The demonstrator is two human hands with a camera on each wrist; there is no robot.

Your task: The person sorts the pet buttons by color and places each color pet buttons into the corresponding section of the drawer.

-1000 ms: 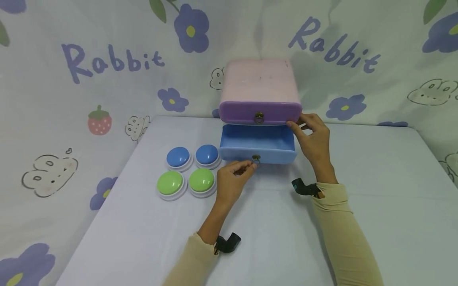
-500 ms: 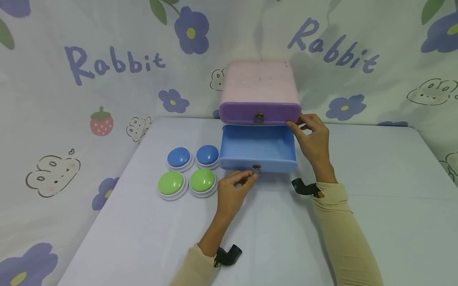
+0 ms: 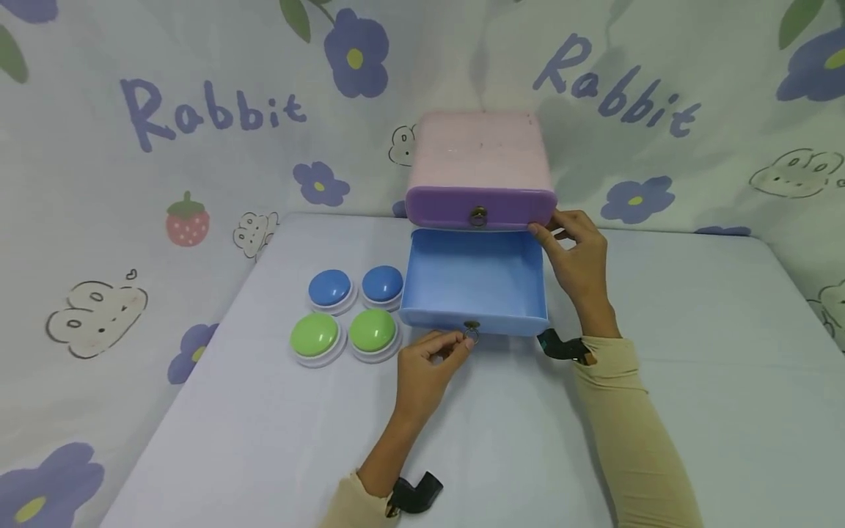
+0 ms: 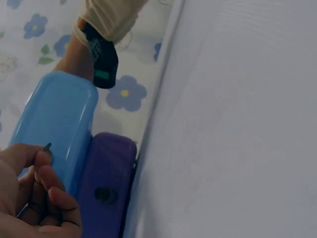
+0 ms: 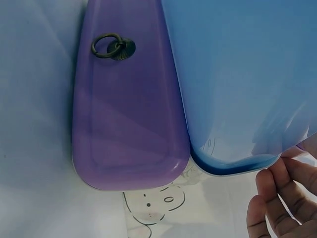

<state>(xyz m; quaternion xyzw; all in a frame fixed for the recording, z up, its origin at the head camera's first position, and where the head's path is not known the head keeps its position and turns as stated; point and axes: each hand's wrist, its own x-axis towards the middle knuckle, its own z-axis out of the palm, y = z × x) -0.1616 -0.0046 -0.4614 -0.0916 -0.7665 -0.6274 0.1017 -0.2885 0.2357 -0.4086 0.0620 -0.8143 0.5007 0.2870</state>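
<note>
A small drawer cabinet with a pink top (image 3: 482, 150) stands at the back of the table, its purple upper drawer (image 3: 511, 207) closed. Below that, the light blue lower drawer (image 3: 508, 325) is pulled far out, showing a bare inside. My left hand (image 3: 422, 374) pinches the metal ring pull (image 3: 471, 335) on its front between thumb and fingertips; the left wrist view shows the same ring (image 4: 48, 148). My right hand (image 3: 581, 260) grips the cabinet's right front corner, thumb at the purple drawer's edge, fingers around the side. In the right wrist view, the purple drawer's ring (image 5: 105, 45) hangs free.
Left of the blue drawer, several dome buttons on white bases sit grouped: blue ones (image 3: 329, 287) behind, green ones (image 3: 313, 334) in front. A patterned cloth (image 3: 251, 161) rises behind the white table (image 3: 713, 425). The nearest blue button sits close to the drawer's left side.
The blue drawer has slid steadily outward toward me, showing more of its inside, as my left hand drew back with the ring. My right hand stayed at the cabinet corner.
</note>
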